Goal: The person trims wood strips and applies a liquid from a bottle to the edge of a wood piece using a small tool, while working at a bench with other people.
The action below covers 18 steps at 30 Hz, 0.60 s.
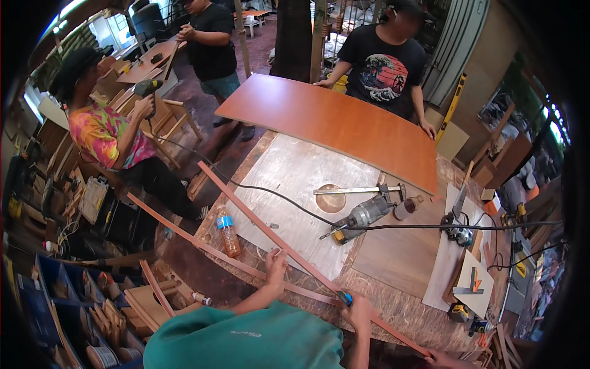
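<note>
Two long, thin reddish-brown wood strips cross the near part of the workbench. My left hand (pixel 276 269) has its fingers curled at the edge of the upper wood strip (pixel 246 210), its wrist over the lower wood strip (pixel 212 250). Farther down the upper strip, my right hand (pixel 357 312) is closed around a small blue-and-black object (pixel 346 299) pressed against the wood; its kind is partly hidden by the fingers. Another person's hand (pixel 444 360) reaches in at the lower right, by the strip's end. Left of the strips stands a blue-labelled plastic bottle (pixel 228 234) with amber contents.
A corded drill (pixel 367 213) and a bar clamp (pixel 359 189) lie on the workbench (pixel 393 301). Across it, a person holds a large orange-brown panel (pixel 332 123). An angle grinder (pixel 458 230) and a tape measure (pixel 458 312) lie right. Two other people work at left.
</note>
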Available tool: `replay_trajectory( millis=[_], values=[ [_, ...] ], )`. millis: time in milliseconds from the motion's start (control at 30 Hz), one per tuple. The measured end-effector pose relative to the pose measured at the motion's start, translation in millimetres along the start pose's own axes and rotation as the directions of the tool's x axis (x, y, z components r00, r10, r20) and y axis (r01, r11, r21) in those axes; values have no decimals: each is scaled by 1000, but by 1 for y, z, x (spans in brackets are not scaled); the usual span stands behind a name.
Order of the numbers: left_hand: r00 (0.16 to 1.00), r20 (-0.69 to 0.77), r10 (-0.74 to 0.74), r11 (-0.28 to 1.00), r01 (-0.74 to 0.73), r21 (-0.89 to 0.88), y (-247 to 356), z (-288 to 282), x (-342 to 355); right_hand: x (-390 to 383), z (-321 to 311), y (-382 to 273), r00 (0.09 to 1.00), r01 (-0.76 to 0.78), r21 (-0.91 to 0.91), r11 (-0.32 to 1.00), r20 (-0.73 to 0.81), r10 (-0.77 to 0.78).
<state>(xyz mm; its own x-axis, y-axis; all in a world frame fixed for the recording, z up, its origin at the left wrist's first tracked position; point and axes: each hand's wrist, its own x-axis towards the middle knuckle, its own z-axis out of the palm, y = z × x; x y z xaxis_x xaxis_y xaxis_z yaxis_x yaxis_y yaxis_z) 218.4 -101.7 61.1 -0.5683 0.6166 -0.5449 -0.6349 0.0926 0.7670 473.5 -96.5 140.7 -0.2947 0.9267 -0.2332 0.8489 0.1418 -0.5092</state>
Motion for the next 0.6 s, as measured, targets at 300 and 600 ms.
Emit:
replay_trajectory(
  millis=[300,600],
  values=[
    [981,188,46,991,-21,-132,14,-7,16,-13,-11,-21,994,57,106,993,88,-66],
    [964,-246,98,867,-204,-454,57,-61,2,-9,-29,-42,957,166,370,914,163,-240]
  ],
)
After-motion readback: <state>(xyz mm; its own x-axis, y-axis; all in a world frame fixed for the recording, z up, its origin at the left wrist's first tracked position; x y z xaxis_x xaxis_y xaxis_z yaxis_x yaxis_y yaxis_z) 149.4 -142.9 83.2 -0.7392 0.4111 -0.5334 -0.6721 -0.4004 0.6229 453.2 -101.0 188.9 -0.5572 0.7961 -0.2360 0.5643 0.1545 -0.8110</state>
